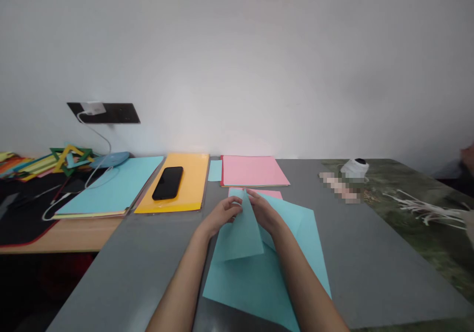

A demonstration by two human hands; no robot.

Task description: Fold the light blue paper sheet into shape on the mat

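I see L hand (223,213) and R hand (263,214) w/ fingers pinched narrow on the raised fold of a teal paper sheet (264,268), lying on the grey table (148,268) centre. Pink paper (254,170) at 12 o'clock; black phone (168,183) on yellow folder (188,193) at 10.

Single head-worn view, forward and down, close over grey table (155,253)
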